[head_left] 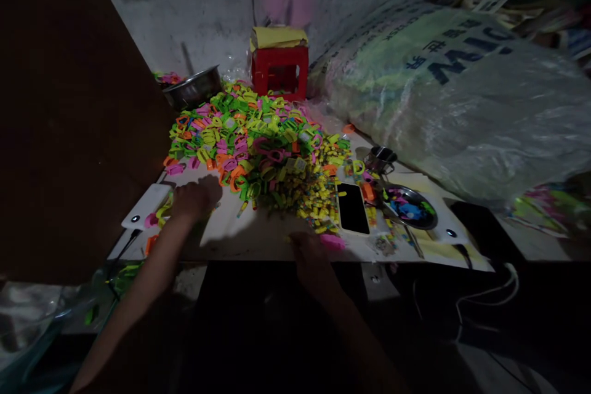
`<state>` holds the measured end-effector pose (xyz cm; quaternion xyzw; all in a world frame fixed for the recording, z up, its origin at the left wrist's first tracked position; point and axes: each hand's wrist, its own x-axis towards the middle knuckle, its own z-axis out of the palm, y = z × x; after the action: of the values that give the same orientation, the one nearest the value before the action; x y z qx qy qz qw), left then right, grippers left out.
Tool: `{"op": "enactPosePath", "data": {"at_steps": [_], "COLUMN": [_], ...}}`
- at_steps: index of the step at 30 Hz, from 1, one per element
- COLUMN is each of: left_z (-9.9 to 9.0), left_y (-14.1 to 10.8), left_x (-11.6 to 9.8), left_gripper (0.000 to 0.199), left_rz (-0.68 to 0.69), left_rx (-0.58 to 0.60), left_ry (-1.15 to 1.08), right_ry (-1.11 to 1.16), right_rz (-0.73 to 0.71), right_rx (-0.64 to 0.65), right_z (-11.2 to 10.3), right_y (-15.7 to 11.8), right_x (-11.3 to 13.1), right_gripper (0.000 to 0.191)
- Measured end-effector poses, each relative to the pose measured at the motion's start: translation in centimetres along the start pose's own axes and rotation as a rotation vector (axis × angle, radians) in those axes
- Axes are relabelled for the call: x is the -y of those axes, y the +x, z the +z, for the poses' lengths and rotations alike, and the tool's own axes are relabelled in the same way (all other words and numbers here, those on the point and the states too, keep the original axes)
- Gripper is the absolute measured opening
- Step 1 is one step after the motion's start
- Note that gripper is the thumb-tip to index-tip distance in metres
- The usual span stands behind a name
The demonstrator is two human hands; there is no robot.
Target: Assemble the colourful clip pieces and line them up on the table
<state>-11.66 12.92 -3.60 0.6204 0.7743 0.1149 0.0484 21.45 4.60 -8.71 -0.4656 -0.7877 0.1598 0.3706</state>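
Note:
My left hand [191, 200] is at the left of the white table [231, 228], beside the colourful plastic pieces. Dim light and blur hide its fingers. Near the table's front edge is my right hand [307, 252], with a small yellow bit at its fingertips; its fingers look drawn together, but what they hold is too small to name. In front of both hands lies a large heap of green, yellow, pink and orange plastic pieces [235, 126]. Many small yellow pieces [318, 194] spread along the heap's right side. A pink piece [332, 242] lies just right of my right hand.
A phone [353, 209], a metal cup [381, 160] and a dish of coloured bits [410, 206] stand at the right. Behind the heap are a red stool [302, 71] and a metal pan [196, 89]. A big plastic sack [462, 98] bulges at the right; a white device [146, 204] lies left.

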Motion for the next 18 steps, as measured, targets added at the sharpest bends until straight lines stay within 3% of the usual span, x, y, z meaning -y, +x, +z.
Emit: {"op": "enactPosePath", "data": {"at_steps": [5,7,10,14,18], "left_z": [4.0,5.8,7.6,9.0,9.7], "left_y": [5.5,6.9,7.9,8.2,8.6], "left_x": [-2.5,-3.1,-3.6,-4.9,-7.5], "left_gripper": [0.063,0.06,0.059,0.052,0.045], "left_rz": [0.115,0.117,0.09,-0.022,-0.135], "left_rx": [-0.088,-0.133,-0.195,-0.264,-0.345], "left_ry": [-0.327,-0.422,-0.54,-0.647,-0.737], "right_ry": [-0.02,-0.05,-0.134,-0.239,-0.328], "right_rz": [-0.185,-0.295,-0.333,-0.287,-0.192], "right_rx": [0.145,0.255,0.308,0.355,0.311], "right_z": [4.4,6.5,8.6,9.1,8.5], "right_y": [2.8,4.8,7.5,8.2,7.1], "right_x": [3.0,4.3,5.2,4.0,1.6], "right_gripper": [0.023,0.019,0.02,0.032,0.04]}}
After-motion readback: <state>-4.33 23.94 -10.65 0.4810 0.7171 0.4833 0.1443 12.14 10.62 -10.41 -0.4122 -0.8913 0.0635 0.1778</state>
